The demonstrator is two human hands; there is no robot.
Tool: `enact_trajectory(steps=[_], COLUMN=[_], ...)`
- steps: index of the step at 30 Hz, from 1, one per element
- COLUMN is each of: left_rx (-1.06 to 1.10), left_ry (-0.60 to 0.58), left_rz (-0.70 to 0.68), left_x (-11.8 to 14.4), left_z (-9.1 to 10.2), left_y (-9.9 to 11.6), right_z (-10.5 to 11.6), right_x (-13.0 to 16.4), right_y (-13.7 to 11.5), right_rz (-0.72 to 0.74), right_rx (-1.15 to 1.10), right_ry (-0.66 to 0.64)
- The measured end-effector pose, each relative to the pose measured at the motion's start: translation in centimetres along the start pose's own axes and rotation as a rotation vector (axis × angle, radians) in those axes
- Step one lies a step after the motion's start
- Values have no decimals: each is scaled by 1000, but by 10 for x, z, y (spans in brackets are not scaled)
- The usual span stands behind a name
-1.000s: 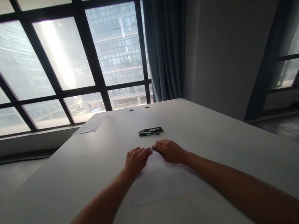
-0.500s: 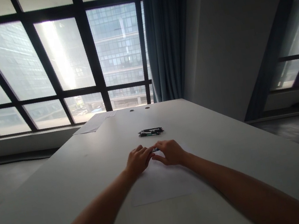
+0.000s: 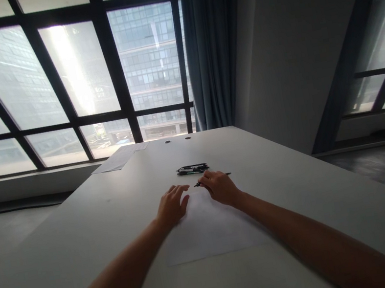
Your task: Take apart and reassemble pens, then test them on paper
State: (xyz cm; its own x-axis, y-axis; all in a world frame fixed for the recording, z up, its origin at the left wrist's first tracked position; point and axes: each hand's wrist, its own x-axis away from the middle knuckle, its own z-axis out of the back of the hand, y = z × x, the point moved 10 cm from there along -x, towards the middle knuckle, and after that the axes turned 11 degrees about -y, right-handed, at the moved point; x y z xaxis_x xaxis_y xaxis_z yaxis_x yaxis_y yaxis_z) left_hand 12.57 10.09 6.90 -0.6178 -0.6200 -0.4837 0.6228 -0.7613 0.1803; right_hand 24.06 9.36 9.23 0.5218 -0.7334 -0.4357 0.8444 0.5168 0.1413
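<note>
A white sheet of paper (image 3: 211, 230) lies on the long white table (image 3: 81, 233) in front of me. My left hand (image 3: 171, 206) rests flat on the paper's far left corner, fingers spread, holding nothing. My right hand (image 3: 218, 187) is at the paper's far edge, closed on a dark pen (image 3: 226, 175) that lies almost level, its ends sticking out on both sides of the fingers. Just beyond it, a small bunch of dark pens (image 3: 192, 169) lies on the table.
More paper sheets (image 3: 120, 157) lie at the table's far left corner, near two round cable holes (image 3: 177, 140). Large dark-framed windows and a blue-grey curtain (image 3: 212, 46) stand behind the table. The table's left edge drops to the floor.
My hands were together over the pen at the paper's far edge. My right hand has moved away towards the pen bunch with the pen, and my left hand has let go and spread flat.
</note>
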Motion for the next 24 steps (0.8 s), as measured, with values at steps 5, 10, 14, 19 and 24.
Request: enact_trajectory(steps=[5,10,14,19,24], left_rx=[-28,-40,-36,-29,-18], left_ry=[-164,-184,-186,-187,-195], left_rz=[55,94,92,94,97], left_x=[-2,-2,-2,-2,-2], left_z=[-17,-18,-19,-20,-21], left_y=[-5,-9,-10,-11,-10], right_z=[1,-2,7,6,17], right_x=[4,10,13,14,9], right_y=[-5,-22,-25,-25,-1], right_rz=[76,252,303,312,202], right_rx=[51,33,42,1,-391], right_ry=[15,14,97,97,174])
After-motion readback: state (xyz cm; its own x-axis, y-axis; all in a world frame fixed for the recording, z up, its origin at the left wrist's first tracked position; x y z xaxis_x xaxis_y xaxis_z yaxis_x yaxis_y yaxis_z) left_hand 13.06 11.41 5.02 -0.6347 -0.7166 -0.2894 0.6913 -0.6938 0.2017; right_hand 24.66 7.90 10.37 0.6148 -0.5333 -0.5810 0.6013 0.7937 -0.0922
